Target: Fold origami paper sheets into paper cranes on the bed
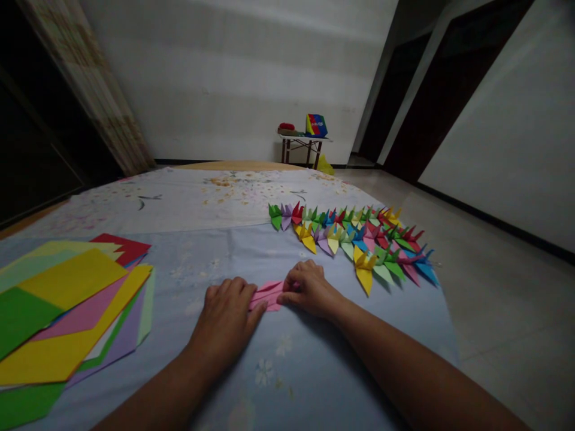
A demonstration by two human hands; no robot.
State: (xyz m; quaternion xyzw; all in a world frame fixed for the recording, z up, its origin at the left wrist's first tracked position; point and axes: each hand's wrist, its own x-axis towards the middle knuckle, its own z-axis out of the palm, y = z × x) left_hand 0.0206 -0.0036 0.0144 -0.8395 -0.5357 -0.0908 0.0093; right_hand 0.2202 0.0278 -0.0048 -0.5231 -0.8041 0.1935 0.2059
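Observation:
A small folded pink paper [268,294] lies on the light blue cloth [269,371] in front of me. My left hand [227,317] rests on its left end, fingers curled and pressing down on it. My right hand [308,288] pinches its right end with bent fingers. Only the middle strip of the pink paper shows between the two hands.
A fanned stack of coloured paper sheets [67,305] lies at the left. Several folded paper cranes [359,239] in many colours sit in rows at the right. A small table [302,146] with a colourful box stands by the far wall. Bare floor lies to the right.

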